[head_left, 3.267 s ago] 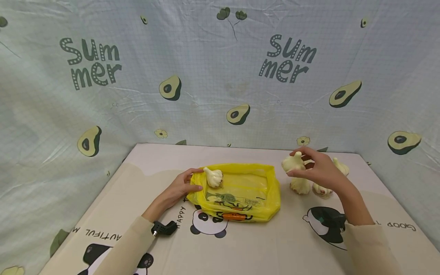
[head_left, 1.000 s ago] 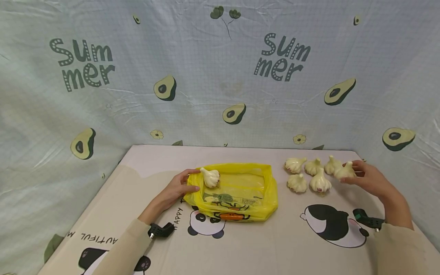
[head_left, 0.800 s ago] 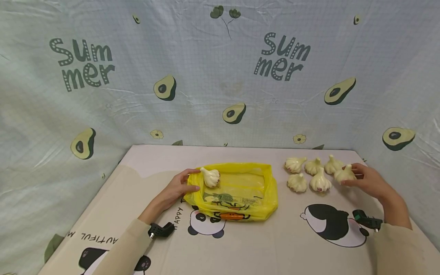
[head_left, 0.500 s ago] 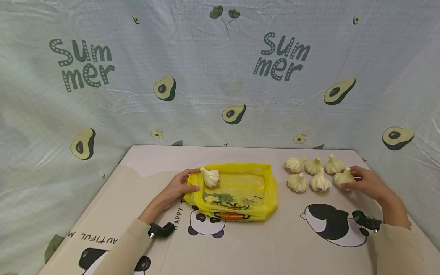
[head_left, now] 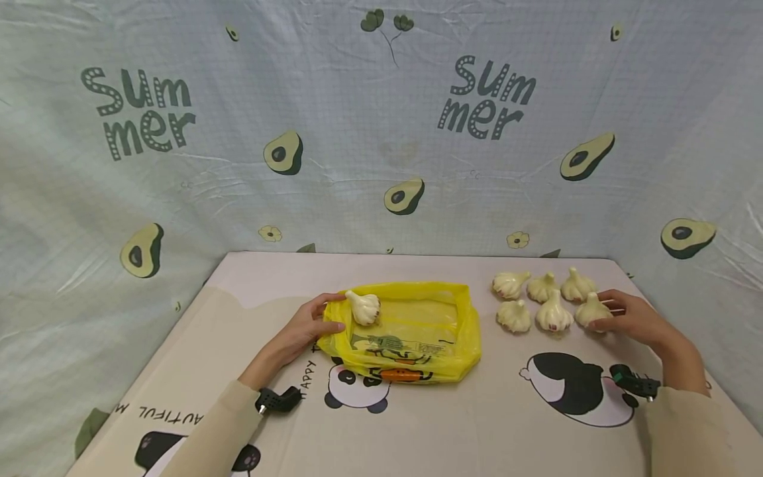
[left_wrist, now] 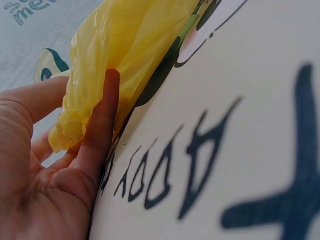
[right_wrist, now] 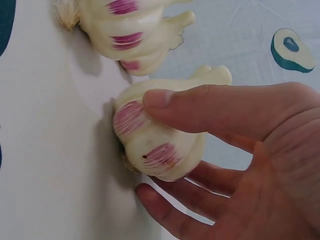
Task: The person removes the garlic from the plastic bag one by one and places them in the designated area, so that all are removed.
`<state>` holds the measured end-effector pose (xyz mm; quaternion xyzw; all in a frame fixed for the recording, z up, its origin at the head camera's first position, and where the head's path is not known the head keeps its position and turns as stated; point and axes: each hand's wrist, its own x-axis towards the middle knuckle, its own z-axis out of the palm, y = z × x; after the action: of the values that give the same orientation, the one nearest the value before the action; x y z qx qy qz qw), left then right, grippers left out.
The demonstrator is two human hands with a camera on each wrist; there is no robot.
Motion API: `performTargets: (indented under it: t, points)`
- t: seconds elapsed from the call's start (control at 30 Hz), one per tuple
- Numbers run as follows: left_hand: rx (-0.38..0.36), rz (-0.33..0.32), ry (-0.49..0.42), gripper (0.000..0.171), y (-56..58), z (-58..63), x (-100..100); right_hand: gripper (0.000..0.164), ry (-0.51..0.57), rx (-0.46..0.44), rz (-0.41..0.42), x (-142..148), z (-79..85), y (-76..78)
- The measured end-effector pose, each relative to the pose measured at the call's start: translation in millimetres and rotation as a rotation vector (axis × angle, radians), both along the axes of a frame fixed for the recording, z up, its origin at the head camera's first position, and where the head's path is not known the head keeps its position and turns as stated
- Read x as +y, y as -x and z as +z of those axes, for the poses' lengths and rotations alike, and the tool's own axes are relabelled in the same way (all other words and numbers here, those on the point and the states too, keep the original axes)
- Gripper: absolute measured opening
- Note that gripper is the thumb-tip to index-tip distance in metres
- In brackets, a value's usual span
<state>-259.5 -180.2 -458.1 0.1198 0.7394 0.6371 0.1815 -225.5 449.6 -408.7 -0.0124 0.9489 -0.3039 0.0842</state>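
Note:
A yellow plastic bag [head_left: 408, 366], its mouth spread wide, lies at mid-table. My left hand [head_left: 306, 324] grips its left edge; in the left wrist view the thumb and fingers [left_wrist: 111, 90] pinch the thin plastic. Inside the bag, near that hand, sits one garlic bulb [head_left: 365, 309]. At the right, my right hand [head_left: 634, 319] holds another garlic bulb [right_wrist: 155, 135] between thumb and fingers, root end down close to the table and neck up. It stands at the right end of the front row of garlic bulbs [head_left: 554, 315].
More garlic bulbs [head_left: 510, 285] form a back row behind the front one. A printed cloth with pandas [head_left: 357, 391] covers the table [head_left: 447, 430]. Behind it hangs a pale curtain [head_left: 346, 218] with avocado prints.
Earlier my right hand held a bulb over the left of the group. Over the last second it has brought a bulb left and down beside the front row. The left hand keeps its grip.

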Motion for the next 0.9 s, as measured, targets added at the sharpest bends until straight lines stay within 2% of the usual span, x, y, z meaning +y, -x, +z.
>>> performTargets:
  t: [0.33, 0.9]
  points:
    - [-0.003, 0.01, 0.013, 0.068, 0.3, 0.7, 1.0, 0.071, 0.041, -0.057, 0.028, 3.0, 2.5, 1.4]
    - [0.003, 0.008, 0.015, 0.068, 1.6, -1.7, 0.2, 0.066, 0.029, -0.005, 0.058, 2.7, 6.2, -0.7]
